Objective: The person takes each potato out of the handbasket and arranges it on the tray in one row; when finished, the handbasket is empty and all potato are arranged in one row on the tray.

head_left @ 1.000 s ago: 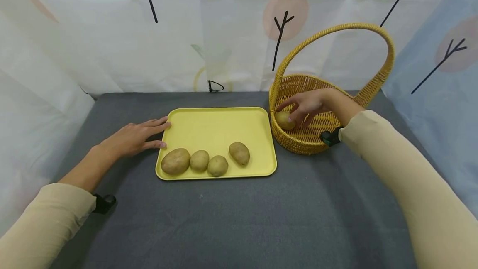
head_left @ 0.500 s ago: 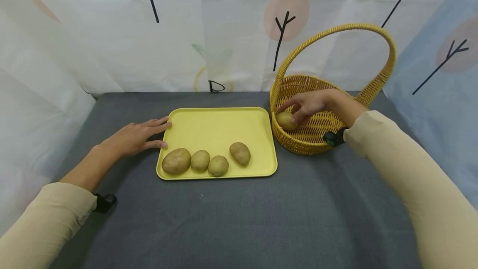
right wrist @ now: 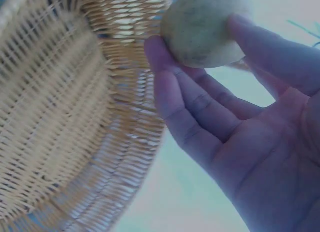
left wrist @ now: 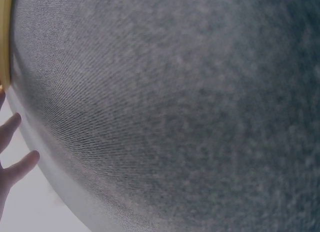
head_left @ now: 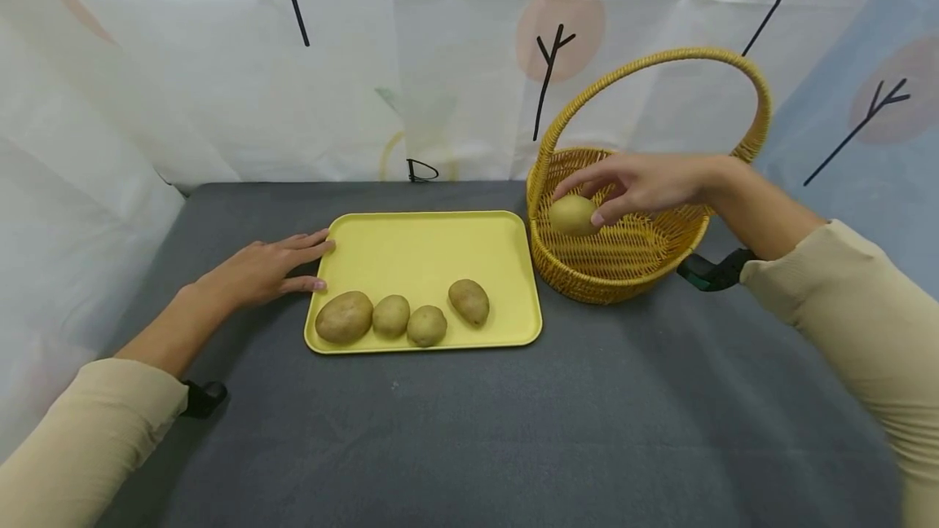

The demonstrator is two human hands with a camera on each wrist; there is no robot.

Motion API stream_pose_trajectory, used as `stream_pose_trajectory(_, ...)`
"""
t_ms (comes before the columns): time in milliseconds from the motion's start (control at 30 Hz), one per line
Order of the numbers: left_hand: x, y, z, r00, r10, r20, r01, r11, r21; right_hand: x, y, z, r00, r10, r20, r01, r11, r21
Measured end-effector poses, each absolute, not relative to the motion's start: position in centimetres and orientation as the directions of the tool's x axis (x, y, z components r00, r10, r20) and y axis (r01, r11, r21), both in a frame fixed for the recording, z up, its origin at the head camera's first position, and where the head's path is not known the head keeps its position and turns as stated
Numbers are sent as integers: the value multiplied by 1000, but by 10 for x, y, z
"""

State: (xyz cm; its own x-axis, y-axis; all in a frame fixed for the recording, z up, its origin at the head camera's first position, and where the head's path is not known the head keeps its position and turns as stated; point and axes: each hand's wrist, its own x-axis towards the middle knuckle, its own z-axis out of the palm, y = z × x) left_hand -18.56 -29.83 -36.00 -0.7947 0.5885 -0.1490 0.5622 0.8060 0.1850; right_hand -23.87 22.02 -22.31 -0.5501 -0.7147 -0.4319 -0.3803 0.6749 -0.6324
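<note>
My right hand (head_left: 641, 183) pinches a potato (head_left: 572, 216) between thumb and fingers over the yellow wicker basket (head_left: 597, 292). In the right wrist view the same potato (right wrist: 202, 31) sits at the fingertips, with the basket's woven wall (right wrist: 135, 91) beside them. My left hand (head_left: 267, 271) rests with spread fingers at the left edge of the yellow tray (head_left: 411, 243). Along the tray's front lie a large potato (head_left: 345, 317), two small round ones close beside it, and an oval potato (head_left: 469, 302) a little apart to the right.
Dark grey cloth (head_left: 440, 430) covers the table. The basket stands just right of the tray, its tall arched handle (head_left: 660, 59) rising above the right hand. A white patterned sheet (head_left: 455, 63) hangs behind the table.
My right hand has lifted the potato up from the basket's bottom, and the forearm has swung to the right. The left hand and the potatoes on the tray have stayed put.
</note>
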Motion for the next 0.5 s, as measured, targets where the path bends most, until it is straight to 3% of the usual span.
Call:
stream_pose_trajectory(233, -186, -299, -363, -793, 591, -148, 563, 804, 194, -216, 213, -218, -577, -733, -361, -329, 613, -718)
stream_pose_trajectory(500, -185, -299, -362, -803, 576, -154, 546, 814, 199, -186, 190, -233, -531, -792, -303, -359, 533, -766)
